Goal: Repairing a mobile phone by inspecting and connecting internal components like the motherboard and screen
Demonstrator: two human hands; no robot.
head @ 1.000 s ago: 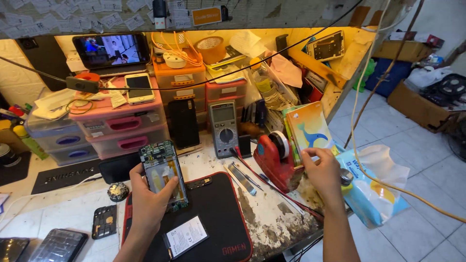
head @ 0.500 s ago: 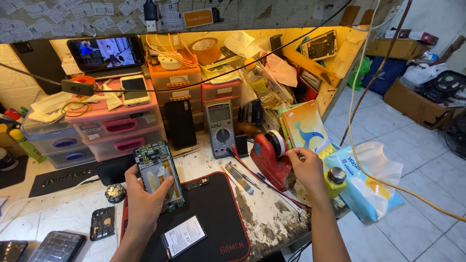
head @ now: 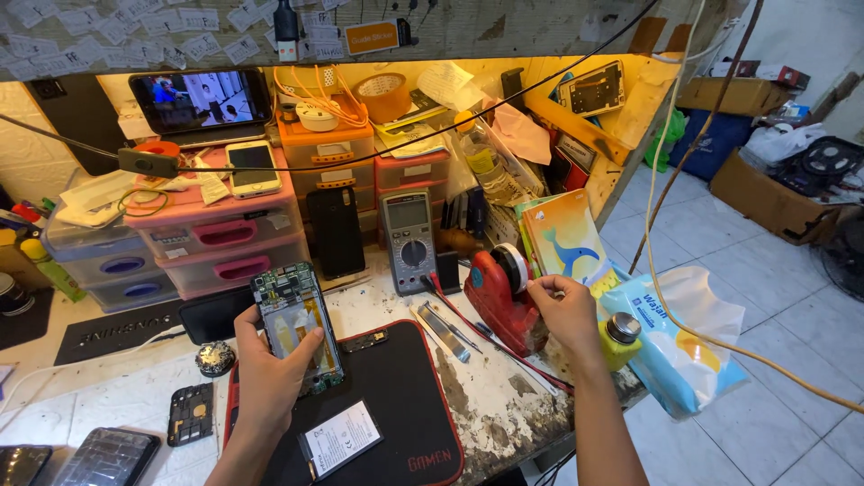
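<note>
The opened phone [head: 297, 328], light but fragile, is gripped by its edges in the closed left hand [head: 270, 378], while tape is pinched at the red tape dispenser [head: 499, 292] to its right by the right hand [head: 565, 310].

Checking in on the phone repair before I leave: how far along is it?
Done: the phone is open, its back off and circuit board bare, and a battery lies out on the black mat. In hand: the left hand holds the phone upright, while the right hand pinches tape at the red tape dispenser. Left: the battery is not yet in and the phone is not yet closed.
</note>
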